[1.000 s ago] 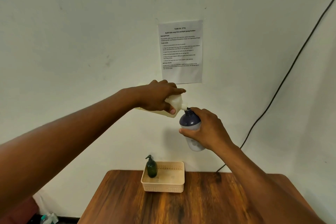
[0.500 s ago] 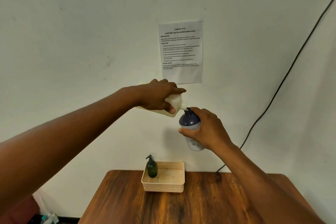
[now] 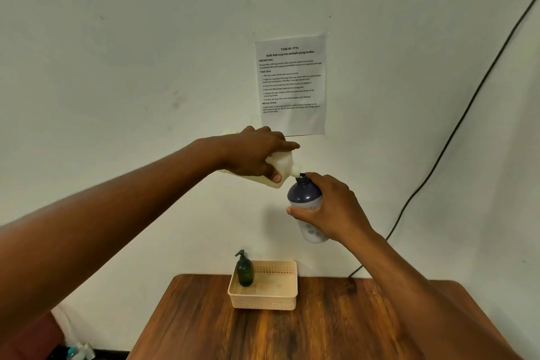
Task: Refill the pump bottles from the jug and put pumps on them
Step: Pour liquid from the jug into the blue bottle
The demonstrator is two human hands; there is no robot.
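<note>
Nothing has visibly moved over the last second: both hands hold the same pose in front of the wall [image 3: 146, 38], well above the table [image 3: 321, 330]. Left hand [image 3: 257, 155] grips the pale jug [image 3: 282, 165], fingers curled over its top and thumb under it; the jug lies nearly on its side, long axis running left to right, spout pointing right and slightly down. Its spout meets the open mouth of the bottle [image 3: 304, 194], which the right hand [image 3: 333, 210] grips around the middle, thumb across the front. That bottle, dark blue above and pale below, stands almost upright, neck tilted a little to the left toward the spout. Below, a cream basket [image 3: 264, 299] sits at the table's far edge by the wall, with a green pump bottle [image 3: 245, 270] standing upright in its left corner, pump nozzle pointing left. A printed sheet [image 3: 292, 82] hangs on the wall just above the left hand, and a black cable [image 3: 455, 131] runs down the wall to the right.
</note>
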